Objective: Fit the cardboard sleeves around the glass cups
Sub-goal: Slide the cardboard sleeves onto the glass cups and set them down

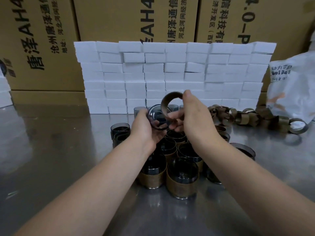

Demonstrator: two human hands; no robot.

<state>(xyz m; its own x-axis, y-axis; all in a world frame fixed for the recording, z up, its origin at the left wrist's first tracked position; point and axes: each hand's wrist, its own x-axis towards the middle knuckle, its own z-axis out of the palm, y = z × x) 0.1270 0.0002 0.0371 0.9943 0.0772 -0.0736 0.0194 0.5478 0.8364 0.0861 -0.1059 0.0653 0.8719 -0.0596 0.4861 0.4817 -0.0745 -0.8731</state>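
- The left hand point(144, 128) has its grip curled round a bare glass cup point(156, 117), lifted over the table point(51, 150) and tipped sideways.
- The right hand point(194, 116) has its grip pinched on a cardboard sleeve point(164, 102), right beside the cup's rim.
- To me this is the lining-up step; the sleeve isn't on yet.
- Next it needs squaring to the cup and sliding on without crumpling.
- Finished cups point(182, 181) stand below.

Bright, even overhead light, soft smeared reflections on the steel tabletop point(51, 150) toward 9 o'clock, glints on the glass cups point(183, 174) at 6, blown-out white boxes point(170, 74) at 12, wide-angle bowing at the edges, mild softness overall, blurrier plastic bag point(293, 92) at 3.
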